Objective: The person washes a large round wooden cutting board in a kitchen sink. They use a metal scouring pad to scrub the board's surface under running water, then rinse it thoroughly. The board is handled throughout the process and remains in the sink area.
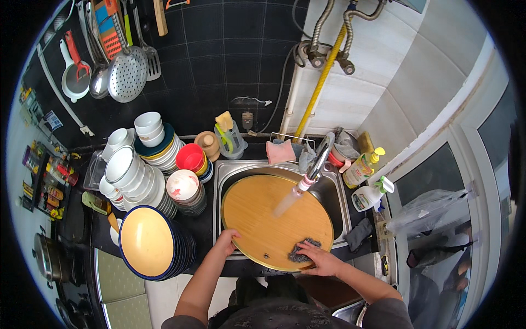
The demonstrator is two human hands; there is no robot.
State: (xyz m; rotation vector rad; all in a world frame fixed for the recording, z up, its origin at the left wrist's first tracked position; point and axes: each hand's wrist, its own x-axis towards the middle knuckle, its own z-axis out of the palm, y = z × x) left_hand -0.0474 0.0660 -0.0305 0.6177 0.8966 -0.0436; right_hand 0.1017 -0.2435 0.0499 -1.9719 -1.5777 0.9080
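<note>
A large round wooden board (263, 205) lies across the stainless steel sink (219, 181), covering much of its basin. Water runs from the faucet (322, 158) onto the board's upper right part. My left hand (227, 242) grips the board's lower left rim, fingers on top. Under the fingers of my right hand (318, 259), a grey scrubbing pad (303, 249) is pressed on the board near its lower right edge. A small dark spot shows on the board between my hands.
Left of the sink stand stacked blue-rimmed bowls or basins (146, 240), white bowls (121, 164) and a red bowl (191, 155). A pink cloth (280, 151) hangs behind the sink. To its right are a yellow pump bottle (359, 169), a spray bottle (367, 198) and a dark cloth (359, 235).
</note>
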